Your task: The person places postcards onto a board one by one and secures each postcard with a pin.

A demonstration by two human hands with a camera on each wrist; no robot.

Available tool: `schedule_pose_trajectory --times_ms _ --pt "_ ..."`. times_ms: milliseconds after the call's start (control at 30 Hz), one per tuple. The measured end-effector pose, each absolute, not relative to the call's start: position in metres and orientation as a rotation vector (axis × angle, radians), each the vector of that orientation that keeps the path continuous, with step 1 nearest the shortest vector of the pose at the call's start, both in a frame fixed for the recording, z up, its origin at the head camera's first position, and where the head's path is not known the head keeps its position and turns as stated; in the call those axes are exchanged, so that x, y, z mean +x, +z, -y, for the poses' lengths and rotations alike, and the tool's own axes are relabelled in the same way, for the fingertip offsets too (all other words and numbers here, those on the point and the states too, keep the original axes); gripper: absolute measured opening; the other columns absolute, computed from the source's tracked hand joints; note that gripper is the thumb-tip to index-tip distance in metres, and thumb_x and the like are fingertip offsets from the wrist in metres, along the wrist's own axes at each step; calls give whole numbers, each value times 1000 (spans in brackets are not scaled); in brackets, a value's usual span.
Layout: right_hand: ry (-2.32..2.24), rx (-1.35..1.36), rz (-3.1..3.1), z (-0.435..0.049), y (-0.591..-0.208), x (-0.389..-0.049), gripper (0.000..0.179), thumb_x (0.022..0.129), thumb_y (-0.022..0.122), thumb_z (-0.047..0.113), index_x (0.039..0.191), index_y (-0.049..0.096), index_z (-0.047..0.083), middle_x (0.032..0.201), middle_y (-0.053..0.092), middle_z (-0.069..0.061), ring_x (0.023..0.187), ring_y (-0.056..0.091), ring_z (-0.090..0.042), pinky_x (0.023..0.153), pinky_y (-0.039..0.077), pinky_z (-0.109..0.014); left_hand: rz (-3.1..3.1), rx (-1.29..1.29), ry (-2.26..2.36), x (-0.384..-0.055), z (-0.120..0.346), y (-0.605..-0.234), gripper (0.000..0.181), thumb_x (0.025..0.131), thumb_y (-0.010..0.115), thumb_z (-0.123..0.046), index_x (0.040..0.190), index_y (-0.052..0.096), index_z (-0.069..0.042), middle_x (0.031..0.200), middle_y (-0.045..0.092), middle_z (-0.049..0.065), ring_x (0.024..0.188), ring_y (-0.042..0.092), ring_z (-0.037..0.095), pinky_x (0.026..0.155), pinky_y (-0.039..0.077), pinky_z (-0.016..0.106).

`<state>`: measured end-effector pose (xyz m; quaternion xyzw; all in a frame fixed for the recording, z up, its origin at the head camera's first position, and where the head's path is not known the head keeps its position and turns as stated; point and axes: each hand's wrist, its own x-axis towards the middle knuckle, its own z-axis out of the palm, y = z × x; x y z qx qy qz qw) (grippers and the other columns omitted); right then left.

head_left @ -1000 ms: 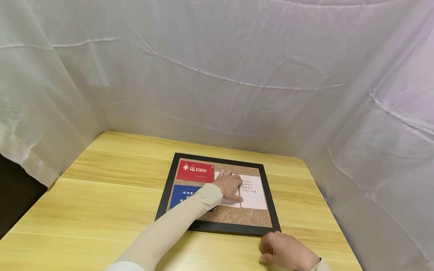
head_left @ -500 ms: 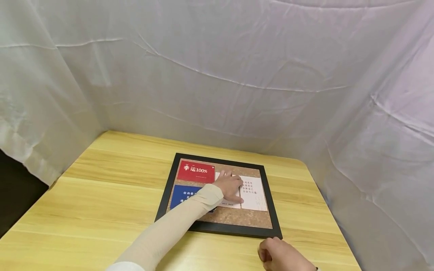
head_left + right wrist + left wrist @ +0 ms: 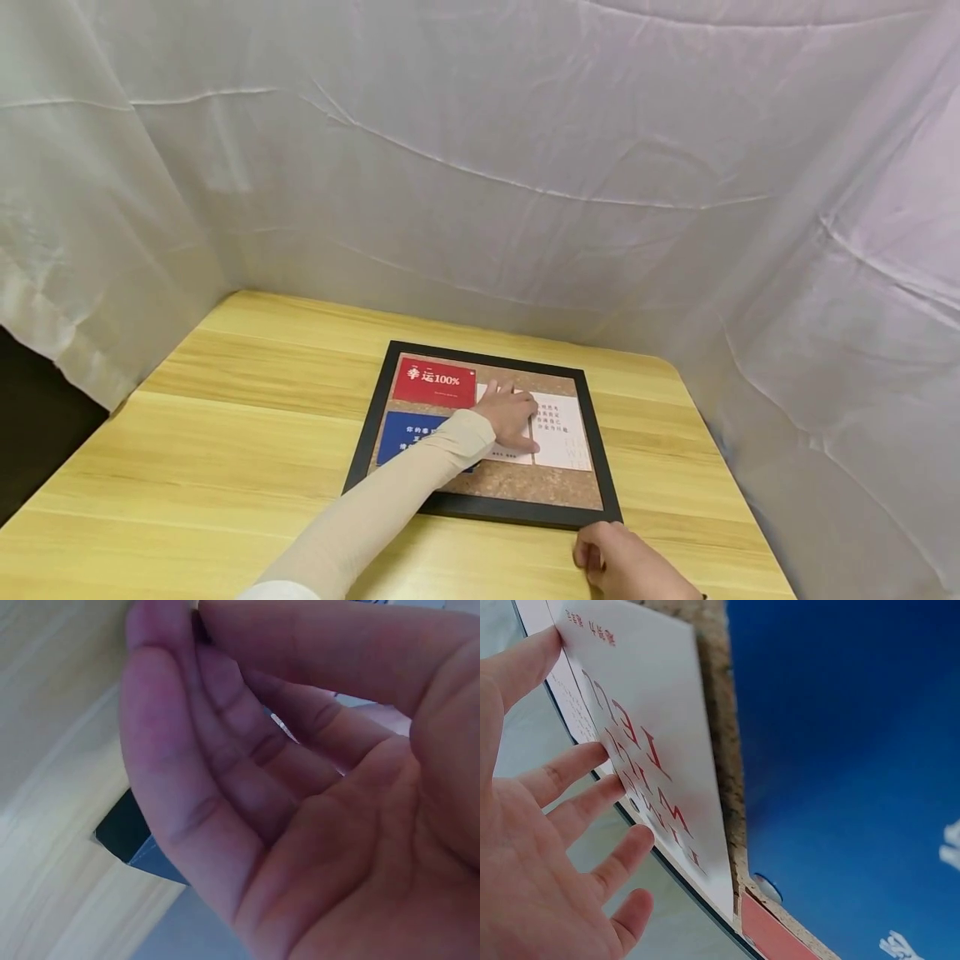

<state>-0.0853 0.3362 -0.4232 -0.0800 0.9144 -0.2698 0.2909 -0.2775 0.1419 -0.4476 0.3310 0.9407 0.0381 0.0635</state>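
A black-framed cork board [image 3: 525,510] lies flat on the table. My left hand [image 3: 506,418] reaches across it with fingers spread, touching a white card with red lettering [image 3: 641,720]. In the left wrist view, the thumb and fingertips meet that card's edge, beside a second white card [image 3: 564,433]. The sleeve partly covers a blue card [image 3: 405,433]. Just outside the frame's near right corner is my right hand [image 3: 633,562], its fingers curled and thumb tip close against the index finger. I cannot tell whether anything small sits between them.
A red card [image 3: 433,383] occupies the board's far left, with a small round tack [image 3: 472,372] at its corner. Wood-grain tabletop [image 3: 225,417] surrounds the board. White cloth [image 3: 480,167] hangs behind and along both sides.
My right hand shifts slightly by the frame's near corner, and its thumb and fingers draw closer together. The left hand stays on the white card.
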Motion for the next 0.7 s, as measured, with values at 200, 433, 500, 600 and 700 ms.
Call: schedule_pose_trajectory --times_ms 200,433,500,600,700 --pt "-757 -388 -2491 -342 -422 -100 21 85 62 -7 91 68 13 79 61 2 66 50 -7 58 41 -24 -2836 1000 133 -277 -141 -447 69 80 66 -67 136 57 -28 148 51 -7 143 34 29 102 30 41" --pt "-772 -440 -2667 -355 -417 -112 28 76 62 -14 95 66 6 75 59 -1 62 47 -2 55 41 -22 -2830 1003 146 -275 -140 -444 67 81 65 -66 136 57 -27 150 50 -7 146 32 30 104 29 41" --pt "-766 -414 -2721 -356 -416 -116 30 73 63 -16 93 66 6 73 58 -1 60 47 -3 54 41 -21 -2825 1004 142 -275 -140 -445 67 82 65 -66 136 57 -27 150 49 -7 145 33 30 103 30 41" --pt "-760 -364 -2785 -358 -415 -123 27 73 64 -15 91 66 6 74 60 -1 60 48 -3 54 42 -21 -2831 1004 138 -276 -141 -447 66 81 65 -66 134 58 -28 149 50 -8 143 35 28 103 29 40" --pt "-781 -288 -2804 -358 -415 -129 24 77 64 -12 95 67 3 76 63 -2 62 52 -6 55 44 -21 -2837 1011 131 -276 -141 -449 65 82 64 -66 134 58 -28 148 51 -9 142 37 27 104 28 42"
